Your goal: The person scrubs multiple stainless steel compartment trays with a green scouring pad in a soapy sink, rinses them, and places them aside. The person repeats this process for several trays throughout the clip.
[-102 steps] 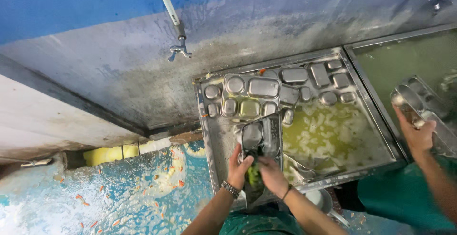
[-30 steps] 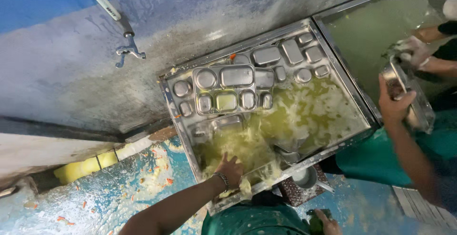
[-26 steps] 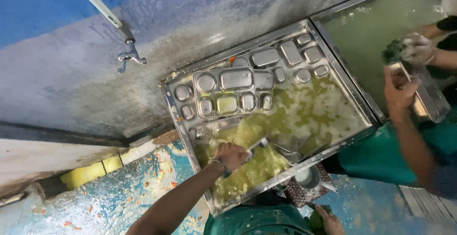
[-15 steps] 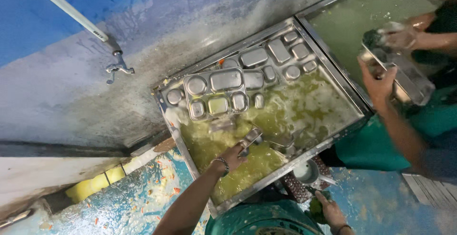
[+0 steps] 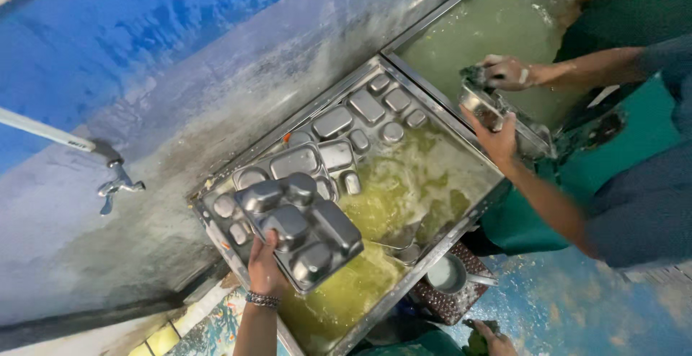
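Steel compartment tray (image 5: 301,232), underside up and tilted, held at its near edge in the closed grip of the left hand (image 5: 265,269) above the near-left corner of the steel wash basin (image 5: 472,217). Basin contents: cloudy yellow-green soapy water, with more compartment trays (image 5: 351,131) stacked along its far side. Right hand (image 5: 496,336) low at the frame's bottom edge, its grip cannot be told; a co-worker's hands (image 5: 499,138) hold another tray over the neighbouring basin (image 5: 497,32) of greenish water.
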The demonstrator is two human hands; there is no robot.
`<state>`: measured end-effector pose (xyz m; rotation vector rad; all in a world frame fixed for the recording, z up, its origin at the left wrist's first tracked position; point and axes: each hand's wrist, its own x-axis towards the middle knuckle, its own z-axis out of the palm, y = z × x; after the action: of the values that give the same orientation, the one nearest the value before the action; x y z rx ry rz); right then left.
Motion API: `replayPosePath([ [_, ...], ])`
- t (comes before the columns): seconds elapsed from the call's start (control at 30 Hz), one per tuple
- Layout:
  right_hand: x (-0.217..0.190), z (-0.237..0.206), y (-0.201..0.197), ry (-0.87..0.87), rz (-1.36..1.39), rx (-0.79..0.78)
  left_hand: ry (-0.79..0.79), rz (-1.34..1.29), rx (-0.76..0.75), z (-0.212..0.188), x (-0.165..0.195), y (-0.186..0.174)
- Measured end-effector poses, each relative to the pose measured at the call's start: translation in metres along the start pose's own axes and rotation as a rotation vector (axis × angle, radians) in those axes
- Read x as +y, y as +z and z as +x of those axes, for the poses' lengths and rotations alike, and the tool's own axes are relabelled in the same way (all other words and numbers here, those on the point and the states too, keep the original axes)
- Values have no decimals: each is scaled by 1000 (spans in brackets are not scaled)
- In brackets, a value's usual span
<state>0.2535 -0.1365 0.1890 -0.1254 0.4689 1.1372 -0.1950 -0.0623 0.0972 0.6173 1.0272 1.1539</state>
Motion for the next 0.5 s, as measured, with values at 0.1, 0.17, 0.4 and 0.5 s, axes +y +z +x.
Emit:
replayPosePath([
  [0.1, -20, 74, 60, -38, 102, -66, 28, -208, 207, -3, 18, 45],
  [0.17, -31, 81, 67, 376, 410, -134, 148, -232, 298, 8, 31, 92],
  [0.4, -3, 54, 84, 740, 689, -60, -154, -691, -481, 92, 53, 327],
  [0.5, 9, 53, 100, 722, 670, -26, -473, 81, -793, 109, 40, 397],
])
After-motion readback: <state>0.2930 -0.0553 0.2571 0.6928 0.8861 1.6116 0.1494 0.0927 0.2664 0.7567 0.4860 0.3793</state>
